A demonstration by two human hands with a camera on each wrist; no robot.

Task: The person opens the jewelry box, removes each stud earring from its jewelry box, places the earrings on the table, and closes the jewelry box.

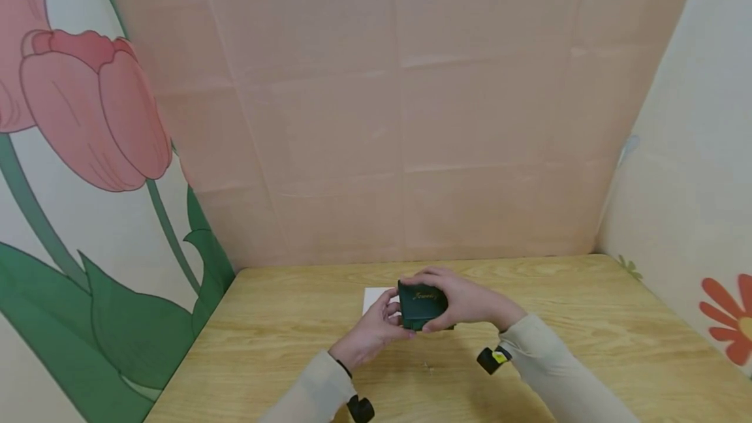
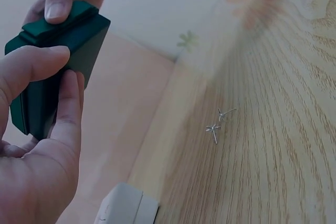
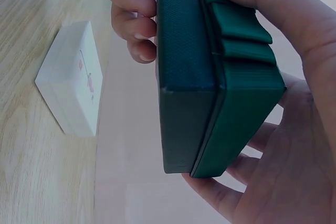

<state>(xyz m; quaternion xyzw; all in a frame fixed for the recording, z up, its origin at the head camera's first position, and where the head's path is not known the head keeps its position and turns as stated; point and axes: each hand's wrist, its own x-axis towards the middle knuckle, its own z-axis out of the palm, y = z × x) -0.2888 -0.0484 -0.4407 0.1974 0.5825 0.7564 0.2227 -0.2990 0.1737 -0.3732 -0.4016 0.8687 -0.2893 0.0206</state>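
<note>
A dark green jewelry box [image 1: 422, 309] with gold lettering on its lid is held up above the table between both hands. My left hand [image 1: 377, 333] grips its left side, thumb on one face and fingers on the other. On the opposite side, my right hand [image 1: 472, 299] spans the box from top edge to bottom edge. The right wrist view shows a folded ribbon-like flap [image 3: 244, 30] on the box's front, with lid and base together along the seam. Two small silver stud earrings [image 2: 214, 128] lie on the wood below the hands.
Behind the hands, a white box [image 3: 71, 82] with a small pink drawing stands on the wooden table [image 1: 282, 331]. A pinkish cloth backdrop [image 1: 399, 109] hangs at the table's far edge, and flower-printed walls flank both sides.
</note>
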